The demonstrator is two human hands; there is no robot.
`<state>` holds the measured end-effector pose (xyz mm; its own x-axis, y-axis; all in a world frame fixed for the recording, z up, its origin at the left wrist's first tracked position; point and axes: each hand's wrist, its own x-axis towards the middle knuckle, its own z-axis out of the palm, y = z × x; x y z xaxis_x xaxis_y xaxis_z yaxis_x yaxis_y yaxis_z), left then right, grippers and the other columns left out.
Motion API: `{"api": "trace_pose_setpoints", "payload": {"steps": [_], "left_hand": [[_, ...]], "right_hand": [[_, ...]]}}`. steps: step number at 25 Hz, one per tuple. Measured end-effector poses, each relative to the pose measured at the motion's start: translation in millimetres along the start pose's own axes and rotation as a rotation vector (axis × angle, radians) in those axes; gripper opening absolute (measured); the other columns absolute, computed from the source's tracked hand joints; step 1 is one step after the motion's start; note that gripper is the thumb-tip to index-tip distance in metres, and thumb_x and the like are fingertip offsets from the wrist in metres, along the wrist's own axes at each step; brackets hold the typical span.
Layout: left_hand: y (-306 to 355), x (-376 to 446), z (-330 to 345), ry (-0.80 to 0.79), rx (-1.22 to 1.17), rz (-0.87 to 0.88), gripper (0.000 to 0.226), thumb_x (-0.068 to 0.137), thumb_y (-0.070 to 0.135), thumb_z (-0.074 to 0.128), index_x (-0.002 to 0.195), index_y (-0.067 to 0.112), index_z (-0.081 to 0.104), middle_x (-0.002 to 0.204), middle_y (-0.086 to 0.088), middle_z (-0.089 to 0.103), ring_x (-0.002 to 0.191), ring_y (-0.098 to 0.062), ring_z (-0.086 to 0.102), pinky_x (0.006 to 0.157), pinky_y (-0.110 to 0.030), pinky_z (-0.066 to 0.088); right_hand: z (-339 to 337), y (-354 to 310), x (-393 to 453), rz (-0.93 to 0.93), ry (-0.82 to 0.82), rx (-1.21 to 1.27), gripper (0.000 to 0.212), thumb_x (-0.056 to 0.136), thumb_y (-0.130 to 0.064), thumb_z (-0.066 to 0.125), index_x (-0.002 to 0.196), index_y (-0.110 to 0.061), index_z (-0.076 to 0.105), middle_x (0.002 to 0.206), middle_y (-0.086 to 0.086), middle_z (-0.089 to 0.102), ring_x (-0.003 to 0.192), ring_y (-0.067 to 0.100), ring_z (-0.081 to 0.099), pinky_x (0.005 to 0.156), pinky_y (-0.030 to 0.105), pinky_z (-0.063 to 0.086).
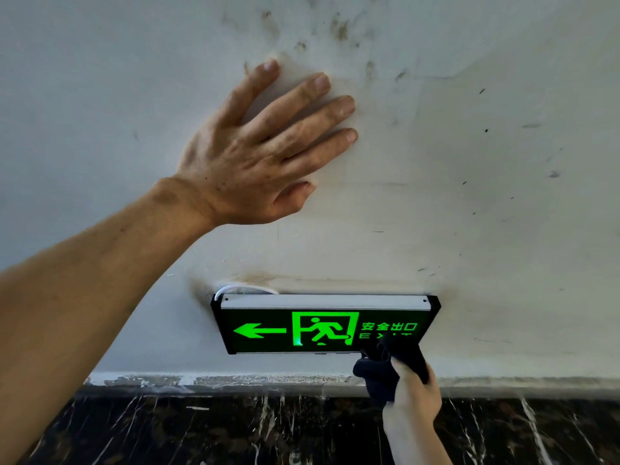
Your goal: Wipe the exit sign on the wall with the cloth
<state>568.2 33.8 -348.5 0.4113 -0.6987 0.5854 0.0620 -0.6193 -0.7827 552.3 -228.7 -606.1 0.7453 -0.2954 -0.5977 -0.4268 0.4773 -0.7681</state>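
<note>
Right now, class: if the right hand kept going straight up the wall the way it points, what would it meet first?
The right hand, with its dark cloth, would meet the exit sign first; the cloth already overlaps the sign's lower right corner, though contact is unclear.

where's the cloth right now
In the head view the dark cloth is bunched in the right hand, low and right of centre, pressed against the lower right corner of the lit exit sign.
</note>
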Motion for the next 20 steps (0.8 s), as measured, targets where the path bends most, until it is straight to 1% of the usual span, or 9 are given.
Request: {"api": "trace_pose_setpoints", "payload": {"steps": [4,7,8,10,11,14,16,18,20], "left_hand": [[-0.9,-0.2,-0.3,0.019,0.002,-0.010,0.069,0.091,0.040,0.054,0.154,0.016,0.037,0.157,-0.008,0.034,0.144,-0.034,0.035,0.117,-0.057,0.020],[0.7,-0.8,-0.4,0.023,-0.011,-0.008,0.068,0.091,0.039,0.053,0.153,0.016,0.039,0.157,-0.007,0.035,0.144,-0.034,0.035,0.117,-0.058,0.022],[1.2,-0.9,0.3,0.025,-0.016,-0.010,0.068,0.091,0.039,0.054,0.153,0.016,0.039,0.157,-0.007,0.035,0.145,-0.033,0.035,0.117,-0.057,0.021],[0.9,-1.3,1.0,0.025,-0.015,-0.019,0.069,0.091,0.040,0.053,0.154,0.017,0.037,0.158,-0.006,0.034,0.145,-0.032,0.033,0.119,-0.056,0.018],[1.0,-1.7,0.7,0.022,-0.012,-0.021,0.070,0.091,0.040,0.053,0.155,0.018,0.036,0.159,-0.005,0.033,0.146,-0.032,0.032,0.120,-0.055,0.017],[2.3,-1.1,-1.0,0.012,-0.011,-0.023,0.071,0.091,0.041,0.053,0.156,0.020,0.034,0.160,-0.004,0.031,0.147,-0.030,0.030,0.121,-0.054,0.014],[2.7,0.5,-2.6,0.007,-0.030,-0.031,0.071,0.091,0.041,0.053,0.156,0.020,0.034,0.160,-0.003,0.030,0.147,-0.030,0.030,0.121,-0.053,0.014],[1.5,1.3,-5.6,-0.012,-0.060,-0.041,0.071,0.091,0.041,0.053,0.156,0.021,0.033,0.161,-0.003,0.029,0.148,-0.030,0.028,0.122,-0.051,0.012],[0.2,1.3,-11.0,-0.067,-0.098,-0.043,0.071,0.092,0.039,0.052,0.157,0.021,0.031,0.162,-0.003,0.026,0.149,-0.030,0.024,0.124,-0.050,0.007]], "right_hand": [[-0.4,-17.5,-2.1,0.113,-0.030,0.104,0.031,0.086,0.004,0.064,0.112,-0.013,0.061,0.082,0.006,0.062,0.069,0.025,0.060,0.057,0.036,0.043],[-0.7,-23.1,-4.2,0.093,-0.137,0.118,0.027,0.089,0.002,0.059,0.115,-0.004,0.064,0.088,0.018,0.068,0.075,0.041,0.066,0.057,0.032,0.041],[-0.7,-25.8,-7.2,0.070,-0.184,0.111,0.024,0.090,0.001,0.057,0.112,-0.004,0.066,0.084,0.021,0.071,0.071,0.045,0.068,0.056,0.031,0.039],[-0.9,-32.6,-14.5,0.028,-0.243,0.107,0.019,0.092,0.001,0.054,0.098,-0.009,0.069,0.066,0.014,0.073,0.050,0.039,0.069,0.057,0.033,0.036],[-1.3,-36.3,-17.2,0.015,-0.257,0.114,0.020,0.092,0.001,0.054,0.094,-0.011,0.069,0.064,0.012,0.073,0.047,0.035,0.068,0.058,0.034,0.037],[-5.0,-48.1,-28.0,0.033,-0.299,0.146,0.026,0.091,0.002,0.055,0.110,-0.012,0.065,0.094,0.019,0.070,0.072,0.038,0.067,0.065,0.041,0.043],[-9.8,-58.1,-39.6,0.018,-0.357,0.156,0.028,0.090,0.000,0.056,0.112,-0.016,0.065,0.092,0.017,0.071,0.070,0.038,0.068,0.060,0.040,0.044],[-13.2,-71.0,-55.6,-0.014,-0.423,0.166,0.025,0.087,-0.002,0.059,0.102,-0.020,0.069,0.083,0.012,0.075,0.063,0.032,0.072,0.054,0.037,0.046],[-15.3,-84.5,-71.8,-0.032,-0.473,0.178,0.027,0.079,-0.006,0.064,0.101,-0.021,0.071,0.083,0.008,0.077,0.066,0.028,0.074,0.055,0.037,0.048]]}}
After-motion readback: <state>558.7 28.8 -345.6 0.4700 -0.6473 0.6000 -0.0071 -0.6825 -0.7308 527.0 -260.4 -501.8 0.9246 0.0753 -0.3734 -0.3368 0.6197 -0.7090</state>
